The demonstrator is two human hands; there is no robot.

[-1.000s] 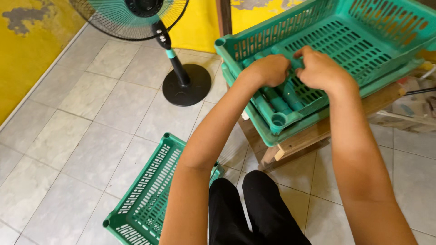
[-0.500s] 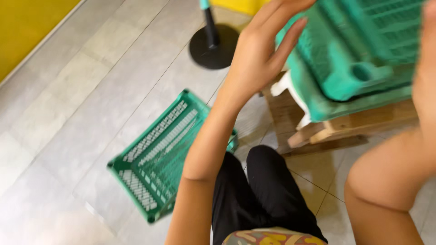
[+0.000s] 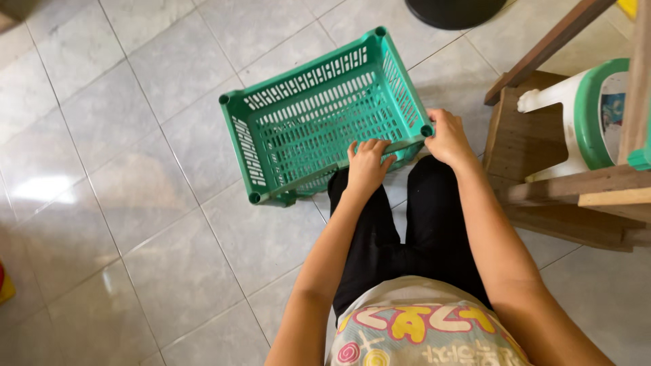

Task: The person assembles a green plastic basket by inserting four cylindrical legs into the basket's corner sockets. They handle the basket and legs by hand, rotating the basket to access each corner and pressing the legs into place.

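Gripping the near rim of the green crate [image 3: 319,118] on the floor [image 3: 102,169]: left hand [image 3: 367,163] curled over the edge, right hand [image 3: 444,139] clasping its corner; crate empty, not yet lifted.

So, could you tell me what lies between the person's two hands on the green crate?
In the head view, only the crate's near rim runs between the left hand and the right hand; both grip it.

Open floor left, wood frame right

Bare tiles [image 3: 102,169] lie open left of the crate [image 3: 319,115]; the wooden frame [image 3: 542,135] and white-green container [image 3: 583,115] crowd the right, the fan base [image 3: 454,10] blocks beyond.
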